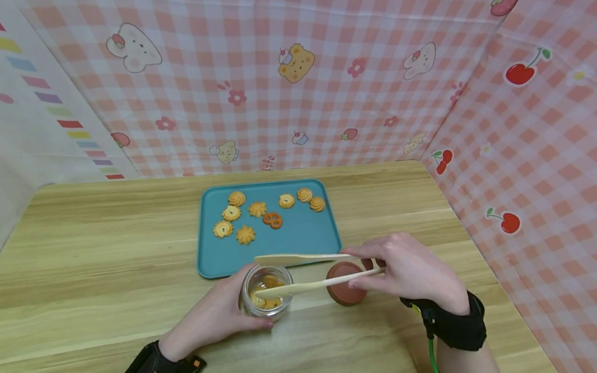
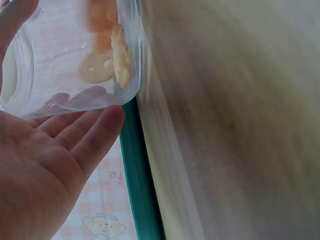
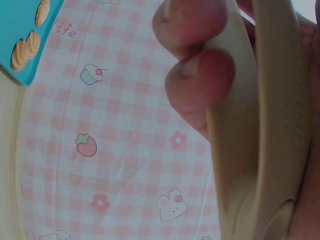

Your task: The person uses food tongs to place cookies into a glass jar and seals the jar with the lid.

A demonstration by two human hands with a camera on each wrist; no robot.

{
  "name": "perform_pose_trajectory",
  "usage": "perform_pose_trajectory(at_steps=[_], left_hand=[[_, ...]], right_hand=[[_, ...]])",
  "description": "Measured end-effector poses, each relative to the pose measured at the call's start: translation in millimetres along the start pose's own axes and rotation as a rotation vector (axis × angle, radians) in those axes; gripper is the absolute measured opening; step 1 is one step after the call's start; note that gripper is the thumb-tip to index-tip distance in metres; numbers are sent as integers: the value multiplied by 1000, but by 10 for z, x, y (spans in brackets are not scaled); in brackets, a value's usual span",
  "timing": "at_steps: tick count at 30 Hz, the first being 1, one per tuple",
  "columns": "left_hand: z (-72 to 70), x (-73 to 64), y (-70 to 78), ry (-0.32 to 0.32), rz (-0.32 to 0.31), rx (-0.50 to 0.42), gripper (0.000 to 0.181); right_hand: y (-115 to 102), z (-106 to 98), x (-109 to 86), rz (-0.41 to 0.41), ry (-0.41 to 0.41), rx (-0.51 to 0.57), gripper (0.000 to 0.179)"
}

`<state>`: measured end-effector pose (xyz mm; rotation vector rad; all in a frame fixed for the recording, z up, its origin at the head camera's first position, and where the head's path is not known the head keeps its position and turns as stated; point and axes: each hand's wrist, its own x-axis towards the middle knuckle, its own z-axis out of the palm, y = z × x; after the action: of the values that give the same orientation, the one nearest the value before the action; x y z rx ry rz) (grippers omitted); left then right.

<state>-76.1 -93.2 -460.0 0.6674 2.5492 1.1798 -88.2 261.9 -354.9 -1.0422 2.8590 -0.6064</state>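
My left hand (image 1: pixel 235 305) holds a clear jar (image 1: pixel 245 303) around its side, with several cookies (image 2: pixel 121 62) at the bottom of it. In my right hand (image 1: pixel 406 267) are pale tongs (image 1: pixel 322 283), gripped between thumb and fingers with their two arms spread apart. One tong arm reaches over the jar's mouth, and the other passes just behind the rim. No cookie shows between the tong tips. The right wrist view shows curled fingers (image 3: pixel 200 80) on the tong handle close up.
Behind the jar lies a blue tray (image 1: pixel 298 235) bearing several cookies (image 1: pixel 245 234) and one pretzel (image 1: pixel 272 220). A round brown lid (image 1: pixel 347 292) rests on the wooden table (image 1: pixel 116 248) under the tongs. Checked cloth (image 1: pixel 261 103) covers the walls at the back and right.
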Motion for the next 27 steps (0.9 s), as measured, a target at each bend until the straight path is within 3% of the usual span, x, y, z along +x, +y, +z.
perform_pose_trajectory(at_steps=[14, 27], left_hand=[[-1, 8, 9, -9, -4, -23, 92], [3, 0, 10, -10, -20, -17, 94]], right_hand=[[43, 3, 28, 16, 43, -7, 43], [103, 46, 86, 107, 129, -26, 43]])
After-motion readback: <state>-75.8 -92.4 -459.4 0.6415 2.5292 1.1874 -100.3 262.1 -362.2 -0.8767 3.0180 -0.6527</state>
